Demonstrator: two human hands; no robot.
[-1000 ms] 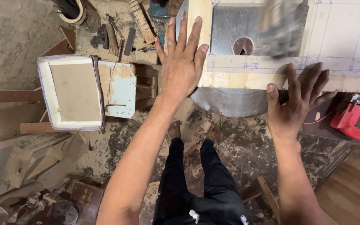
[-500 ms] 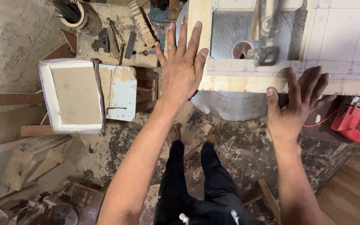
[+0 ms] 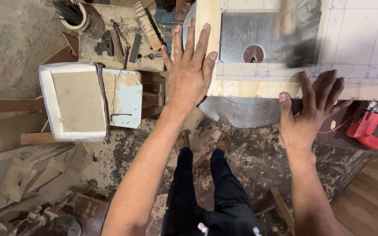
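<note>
Pale wood is under both my palms: my left hand lies flat with the fingers spread wide, on the corner where an upright strip of the wooden frame meets the strip that runs across; my right hand is spread just as wide on the near edge of that strip, thumb hooked down over its face, gripping nothing; neither hand has shifted in the last second, so the frame stays pinned on the round metal plate; what has changed is the blurred tool above the plate's hole, which has swung from the right to just beside the hole and back out, so I judge it is working the piece I steady; to my left a white tray holds a flat tan board; farther off a round pot holds dark thin sticks, too small to name.
</note>
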